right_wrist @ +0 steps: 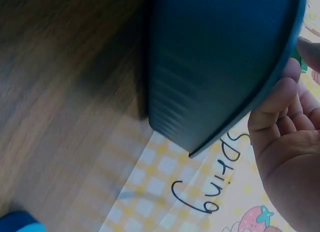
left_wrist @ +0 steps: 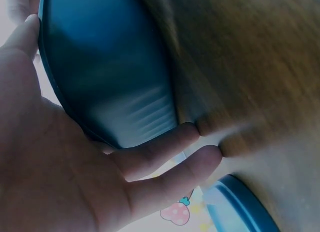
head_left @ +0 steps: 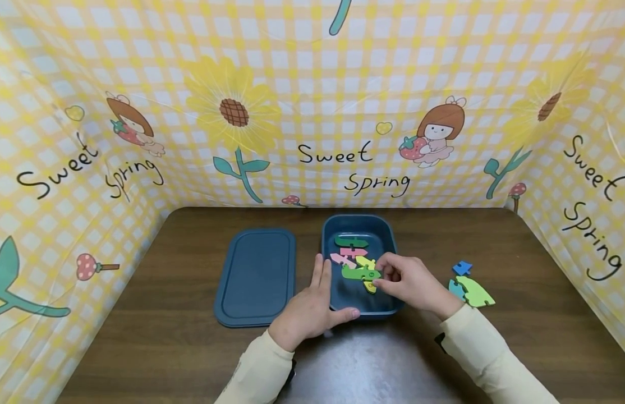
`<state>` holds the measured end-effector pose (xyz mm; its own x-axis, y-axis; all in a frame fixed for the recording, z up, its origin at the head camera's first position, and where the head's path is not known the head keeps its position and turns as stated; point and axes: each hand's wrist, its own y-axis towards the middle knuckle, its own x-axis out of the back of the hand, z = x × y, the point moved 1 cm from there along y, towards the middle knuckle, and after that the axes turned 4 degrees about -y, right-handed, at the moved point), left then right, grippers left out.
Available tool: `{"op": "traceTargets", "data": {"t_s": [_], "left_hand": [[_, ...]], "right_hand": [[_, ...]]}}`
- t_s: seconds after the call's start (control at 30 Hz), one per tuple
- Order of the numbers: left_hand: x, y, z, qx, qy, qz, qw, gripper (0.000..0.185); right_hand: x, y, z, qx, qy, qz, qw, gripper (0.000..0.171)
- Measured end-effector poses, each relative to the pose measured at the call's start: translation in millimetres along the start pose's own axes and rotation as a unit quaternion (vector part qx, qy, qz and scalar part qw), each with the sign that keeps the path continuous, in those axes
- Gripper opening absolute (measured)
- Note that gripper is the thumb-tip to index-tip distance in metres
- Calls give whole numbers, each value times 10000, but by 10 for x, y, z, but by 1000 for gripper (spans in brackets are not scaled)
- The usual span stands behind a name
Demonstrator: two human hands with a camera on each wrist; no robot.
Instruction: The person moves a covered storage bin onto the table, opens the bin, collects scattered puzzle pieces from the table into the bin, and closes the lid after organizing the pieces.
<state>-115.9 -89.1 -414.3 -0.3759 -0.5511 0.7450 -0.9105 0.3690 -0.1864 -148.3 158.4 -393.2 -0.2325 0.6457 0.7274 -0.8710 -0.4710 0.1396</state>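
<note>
**Hands at the blue box**

Nearest us, our left hand lies flat with straight fingers against the near-left wall of the blue box on the tabletop. Our right hand reaches over the box's right rim, its fingertips pinching a yellow puzzle piece above the green piece inside. Pink and dark green pieces lie further back in the box. The lid rests left of the box; loose pieces lie to the right.

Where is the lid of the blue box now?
In the head view, the lid lies flat on the table, left of the blue box, beside the left hand.
</note>
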Motion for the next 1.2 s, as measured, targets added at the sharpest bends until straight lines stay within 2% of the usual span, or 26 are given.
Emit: {"op": "traceTargets", "data": {"t_s": [0.5,0.8,1.2], "left_hand": [[23,-12,-39,50,-12,80,10000,115],[25,-23,-37,29,31,42,10000,114],[21,-17,-16,43,37,64,10000,114]], "right_hand": [[-146,113,37,-32,-140,315,9994,17],[-261,174,82,-230,-626,657,9956,17],[-347,221,127,-343,-1316,755,9878,16]]}}
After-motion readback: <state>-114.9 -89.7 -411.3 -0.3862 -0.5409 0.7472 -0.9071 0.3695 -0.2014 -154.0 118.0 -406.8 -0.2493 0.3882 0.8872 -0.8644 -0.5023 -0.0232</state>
